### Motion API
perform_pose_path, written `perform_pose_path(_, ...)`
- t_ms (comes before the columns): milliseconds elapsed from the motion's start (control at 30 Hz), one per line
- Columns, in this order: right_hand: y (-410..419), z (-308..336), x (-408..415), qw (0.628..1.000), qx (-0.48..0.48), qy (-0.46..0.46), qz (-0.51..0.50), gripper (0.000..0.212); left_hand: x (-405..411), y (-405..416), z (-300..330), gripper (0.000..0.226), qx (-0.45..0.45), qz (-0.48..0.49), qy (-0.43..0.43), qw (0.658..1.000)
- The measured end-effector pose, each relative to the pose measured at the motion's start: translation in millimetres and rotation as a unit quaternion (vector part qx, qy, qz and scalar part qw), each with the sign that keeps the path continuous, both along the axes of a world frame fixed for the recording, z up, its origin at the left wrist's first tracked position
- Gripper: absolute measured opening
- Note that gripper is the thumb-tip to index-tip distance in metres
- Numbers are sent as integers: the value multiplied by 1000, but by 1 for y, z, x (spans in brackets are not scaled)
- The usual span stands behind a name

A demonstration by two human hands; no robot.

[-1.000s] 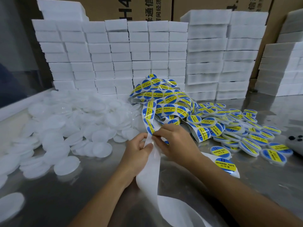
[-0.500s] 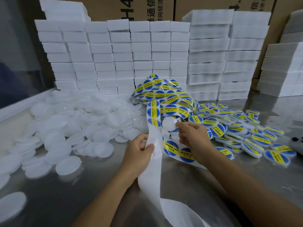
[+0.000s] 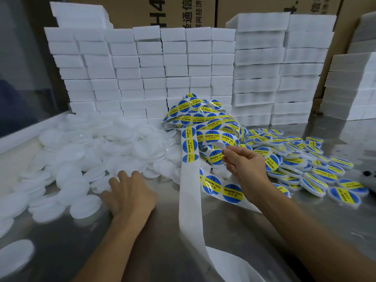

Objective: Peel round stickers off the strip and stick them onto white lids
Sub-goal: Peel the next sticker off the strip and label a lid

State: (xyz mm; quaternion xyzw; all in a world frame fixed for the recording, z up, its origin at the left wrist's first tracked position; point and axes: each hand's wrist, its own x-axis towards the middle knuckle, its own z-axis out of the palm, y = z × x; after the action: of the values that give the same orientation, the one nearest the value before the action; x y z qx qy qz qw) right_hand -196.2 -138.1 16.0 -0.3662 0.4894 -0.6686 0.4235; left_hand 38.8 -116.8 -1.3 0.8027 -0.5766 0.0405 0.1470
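A long white backing strip (image 3: 190, 198) with round blue-and-yellow stickers runs from a tangled heap (image 3: 203, 121) down the table's middle toward me. My right hand (image 3: 244, 169) pinches one peeled round sticker (image 3: 218, 145), its white back facing me, above the strip. My left hand (image 3: 128, 194) reaches left with spread fingers onto the edge of a pile of plain white lids (image 3: 97, 151); whether it grips one I cannot tell. Lids with stickers on them (image 3: 301, 165) lie heaped at the right.
Stacks of white foam blocks (image 3: 162, 74) wall off the back, with cardboard boxes (image 3: 183, 11) behind. More foam stacks (image 3: 350, 86) stand at the right. The table (image 3: 142, 251) is shiny metal. A dark object (image 3: 369, 176) sits at the right edge.
My right hand peeled a sticker off the strip and lifted it up and right. My left hand let go of the strip and moved left onto the white lids.
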Motion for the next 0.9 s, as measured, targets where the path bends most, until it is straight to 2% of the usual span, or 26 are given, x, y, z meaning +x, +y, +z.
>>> perform_pose_path(133, 0, -2, 0, 999, -6, 35, 2, 12, 1, 0, -1, 24, -26, -4, -5, 1000)
perform_pose_path(233, 0, -3, 2, 998, -22, 57, 12, 17, 3, 1, 0, 5, -43, -9, -3, 999)
perform_pose_path(367, 0, -5, 5, 994, -53, 95, -6, 2, 2, -1, -2, 14, -48, -28, -36, 998)
perform_pose_path(433, 0, -7, 5, 992, -82, 93, -17, 8, 1, -5, -4, 7, -67, -39, -55, 995)
perform_pose_path(500, 0, -7, 5, 991, -102, 86, -13, 19, 1, -11, -9, 16, -119, -70, -17, 990)
perform_pose_path(567, 0, -7, 6, 989, -108, 96, -9, 26, -4, -15, -9, 19, -203, -136, 122, 962)
perform_pose_path(667, 0, -8, 6, 987, -111, 116, -11, 18, -17, -15, -6, 18, -246, -183, 386, 870)
perform_pose_path(700, 0, -8, 7, 987, -114, 116, -10, 18, -21, -14, -2, 22, -233, -181, 485, 823)
perform_pose_path(800, 0, -8, 8, 986, -122, 117, -10, 20, -28, -12, 10, 18, -175, -163, 752, 614)
perform_pose_path(867, 0, -8, 8, 985, -123, 123, -10, 16, -30, -9, 17, 16, -133, -155, 843, 497)
perform_pose_path(900, 0, -8, 9, 984, -123, 125, -8, 14, -29, -7, 18, 20, -117, -153, 868, 458)
